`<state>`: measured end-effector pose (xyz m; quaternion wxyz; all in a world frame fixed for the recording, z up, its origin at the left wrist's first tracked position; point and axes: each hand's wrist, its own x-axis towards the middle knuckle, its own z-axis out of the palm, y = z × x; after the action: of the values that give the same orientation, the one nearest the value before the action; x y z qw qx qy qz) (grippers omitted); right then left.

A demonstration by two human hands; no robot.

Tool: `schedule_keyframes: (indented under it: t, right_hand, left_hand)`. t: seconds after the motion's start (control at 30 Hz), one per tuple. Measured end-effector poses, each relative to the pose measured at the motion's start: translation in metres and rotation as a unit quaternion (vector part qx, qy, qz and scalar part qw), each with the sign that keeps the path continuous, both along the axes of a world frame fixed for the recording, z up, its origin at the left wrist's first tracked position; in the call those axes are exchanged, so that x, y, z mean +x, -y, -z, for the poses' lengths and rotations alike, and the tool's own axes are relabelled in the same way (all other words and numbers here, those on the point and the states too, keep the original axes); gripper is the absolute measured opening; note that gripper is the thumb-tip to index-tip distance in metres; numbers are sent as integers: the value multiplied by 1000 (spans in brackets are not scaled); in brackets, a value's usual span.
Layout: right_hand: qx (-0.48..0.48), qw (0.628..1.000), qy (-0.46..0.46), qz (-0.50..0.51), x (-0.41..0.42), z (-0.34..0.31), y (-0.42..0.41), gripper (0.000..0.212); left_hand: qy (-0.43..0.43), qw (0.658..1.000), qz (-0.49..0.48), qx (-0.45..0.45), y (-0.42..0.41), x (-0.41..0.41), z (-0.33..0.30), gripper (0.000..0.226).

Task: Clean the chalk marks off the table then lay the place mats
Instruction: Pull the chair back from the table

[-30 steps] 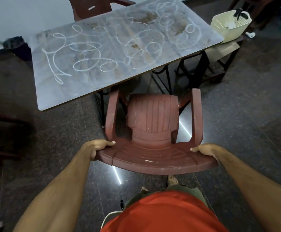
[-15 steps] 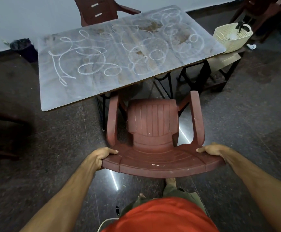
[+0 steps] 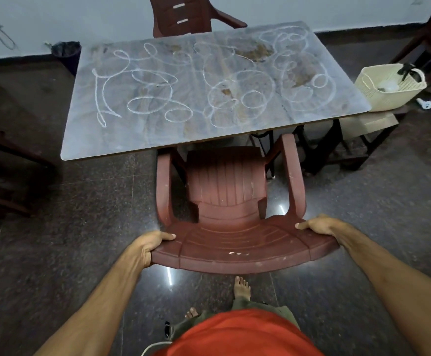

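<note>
Gripping the top rail of the maroon plastic chair (image 3: 226,201), both hands are clamped on its backrest corners: the left hand (image 3: 149,244) wraps the corner with fingers curled under the edge and thumb laid on top, and the right hand (image 3: 317,224) does the same at the opposite corner. A grip at both corners probably serves to steer the chair squarely.

The chair faces the table (image 3: 101,142), its armrest tips just under the table's near edge; judged from this, the chair is being positioned at the table rather than cleaning being under way.

Chalk marks (image 3: 142,91) cover the tabletop in white loops from the left side to the right, with brown stains among them. No wiping has begun, so the task stands at its start.

Right of the table, a cream basket (image 3: 378,96) sits on a low stand; its contents cannot be identified. No place mats are visible. A second chair (image 3: 183,16) stands at the table's far side.
</note>
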<state>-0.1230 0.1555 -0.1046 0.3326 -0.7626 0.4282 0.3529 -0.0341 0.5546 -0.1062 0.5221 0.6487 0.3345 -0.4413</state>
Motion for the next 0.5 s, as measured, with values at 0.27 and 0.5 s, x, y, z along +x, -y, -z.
schedule_keyframes:
  t: [0.27,0.5]
  right_hand:
    - [-1,999,-2,-52,48,2,42,35]
    - [4,997,-21,-80,69,11,66,42]
  left_hand:
    - [4,999,-31,18,33,13,1,6]
    - [-4,999,-43,24,54,23,3,7]
